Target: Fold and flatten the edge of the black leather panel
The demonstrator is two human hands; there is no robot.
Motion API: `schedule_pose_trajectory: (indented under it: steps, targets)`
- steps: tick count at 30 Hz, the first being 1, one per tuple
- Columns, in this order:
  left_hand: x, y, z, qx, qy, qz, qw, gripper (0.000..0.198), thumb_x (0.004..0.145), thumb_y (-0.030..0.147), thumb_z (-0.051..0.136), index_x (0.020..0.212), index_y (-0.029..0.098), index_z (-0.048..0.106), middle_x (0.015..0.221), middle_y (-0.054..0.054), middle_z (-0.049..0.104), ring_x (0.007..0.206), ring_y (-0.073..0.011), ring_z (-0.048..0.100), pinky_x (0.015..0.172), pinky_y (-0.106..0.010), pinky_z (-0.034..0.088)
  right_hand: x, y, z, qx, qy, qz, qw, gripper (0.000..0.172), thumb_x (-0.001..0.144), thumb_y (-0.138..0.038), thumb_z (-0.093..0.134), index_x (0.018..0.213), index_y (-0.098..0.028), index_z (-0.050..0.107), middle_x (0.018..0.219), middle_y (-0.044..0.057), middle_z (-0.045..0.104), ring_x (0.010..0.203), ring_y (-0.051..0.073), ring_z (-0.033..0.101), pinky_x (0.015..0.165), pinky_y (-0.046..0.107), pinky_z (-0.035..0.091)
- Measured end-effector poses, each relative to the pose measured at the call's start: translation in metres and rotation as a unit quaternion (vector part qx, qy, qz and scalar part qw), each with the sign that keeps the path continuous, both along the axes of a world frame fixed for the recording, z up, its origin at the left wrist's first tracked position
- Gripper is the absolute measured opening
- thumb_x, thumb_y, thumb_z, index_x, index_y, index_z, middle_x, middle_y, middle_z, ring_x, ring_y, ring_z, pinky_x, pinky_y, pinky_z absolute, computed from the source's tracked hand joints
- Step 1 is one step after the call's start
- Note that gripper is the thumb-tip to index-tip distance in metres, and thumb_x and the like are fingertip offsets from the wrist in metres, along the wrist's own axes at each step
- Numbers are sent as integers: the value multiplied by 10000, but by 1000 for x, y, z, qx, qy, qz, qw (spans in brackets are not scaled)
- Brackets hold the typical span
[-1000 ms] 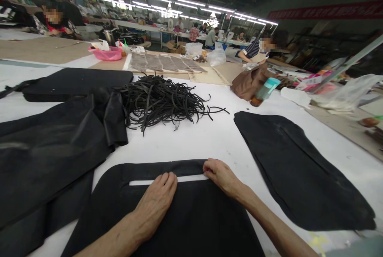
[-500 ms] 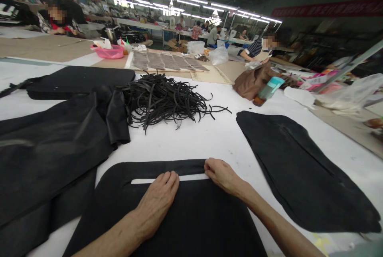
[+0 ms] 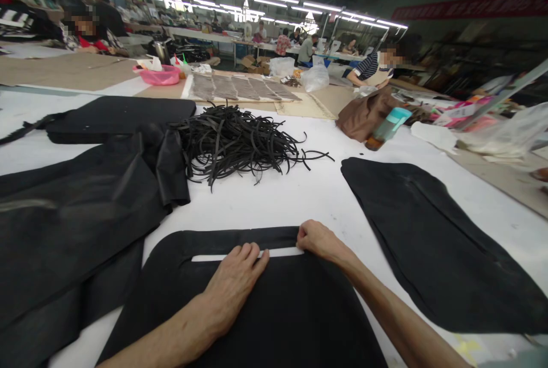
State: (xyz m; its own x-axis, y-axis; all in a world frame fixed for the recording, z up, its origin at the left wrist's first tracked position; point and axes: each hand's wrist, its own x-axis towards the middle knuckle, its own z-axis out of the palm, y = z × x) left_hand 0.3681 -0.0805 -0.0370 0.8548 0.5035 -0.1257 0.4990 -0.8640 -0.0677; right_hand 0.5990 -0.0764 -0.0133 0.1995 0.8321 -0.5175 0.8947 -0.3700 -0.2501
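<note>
A black leather-like panel (image 3: 291,311) lies in front of me, its far corners rounded and a long narrow slot cut near its far edge, with white showing through. My left hand (image 3: 235,282) rests palm down on this panel, fingertips reaching over the slot and the thumb apart from the fingers. At the slot's right end, my right hand (image 3: 319,239) is closed in a pinch on the panel's far border. A heap of thin black strips (image 3: 240,142) lies beyond the panel.
On my left are a draped black sheet (image 3: 77,202) and a stack of black panels (image 3: 124,114). More slotted black panels (image 3: 432,248) lie at right. A bottle with a turquoise lid (image 3: 387,128), a brown bag (image 3: 362,111) and a pink basket (image 3: 160,75) stand farther back. Several people sit beyond.
My left thumb has spread away from the fingers, and that hand sits slightly farther right. My right hand keeps its pinch near the slot's end. The whole view has shifted a little.
</note>
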Motion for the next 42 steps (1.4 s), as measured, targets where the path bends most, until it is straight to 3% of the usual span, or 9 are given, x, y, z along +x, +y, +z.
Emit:
schedule_pose_trajectory:
  steps: [5,10,15,20,24,28,32,37,42]
  targets:
    - [8,3,8,8,24,10,1000,589,771,109,466,1335,195,318,1114,-118,506,934,-260,498,756,-378,442,-1,2,3,-7,3,-18,1000,154,586,-174,564,700,-181,669,704,41,649,670,167,579,526,234,338]
    - [22,1,14,2,68,17,998,847,609,165,655,1360,230,269,992,-108,525,846,-270,521,675,-370,444,-3,1,8,-4,8,-21,1000,143,572,-164,566,677,-179,663,681,36,642,659,161,576,529,232,347]
    - [48,-4,21,60,142,24,988,843,696,105,564,1389,360,157,766,-73,580,647,-252,575,546,-343,428,1,0,9,3,5,-23,1000,150,573,-214,611,711,-173,654,700,39,639,661,164,570,521,236,342]
    - [64,6,34,-25,162,7,986,1074,547,86,699,1399,339,96,561,33,535,475,-213,548,438,-282,405,9,2,9,-2,16,-25,1000,137,559,-256,660,667,-175,635,653,26,635,640,158,571,524,235,341]
    - [68,14,43,-74,165,-13,983,1115,515,90,737,1403,316,101,605,26,586,469,-216,557,417,-281,408,18,3,9,-12,47,-15,999,71,595,-248,633,604,-184,604,537,-12,600,564,127,555,516,222,338]
    - [65,15,44,-84,158,-27,984,1088,538,91,727,1407,286,102,680,4,632,547,-229,597,462,-297,444,26,-2,10,33,18,-25,999,50,633,-202,581,673,-186,605,614,2,615,633,136,552,548,235,322]
    - [64,14,45,-72,144,-23,987,1010,607,96,687,1404,308,104,650,19,625,527,-224,596,463,-300,449,18,-11,9,73,12,-22,997,88,657,-272,587,721,-215,606,758,-12,629,716,133,542,575,232,314]
    - [61,10,40,-72,157,-10,985,1153,536,73,740,1403,324,22,634,26,597,515,-221,567,452,-289,434,7,-16,1,56,-10,-39,998,98,621,-288,627,671,-208,600,698,-4,609,689,148,543,559,244,304]
    - [41,8,20,10,62,-1,998,762,748,100,528,1375,361,184,772,-47,559,646,-226,560,540,-315,425,10,-12,4,32,-21,-21,999,92,624,-286,628,666,-211,597,700,-6,613,691,148,557,554,237,311]
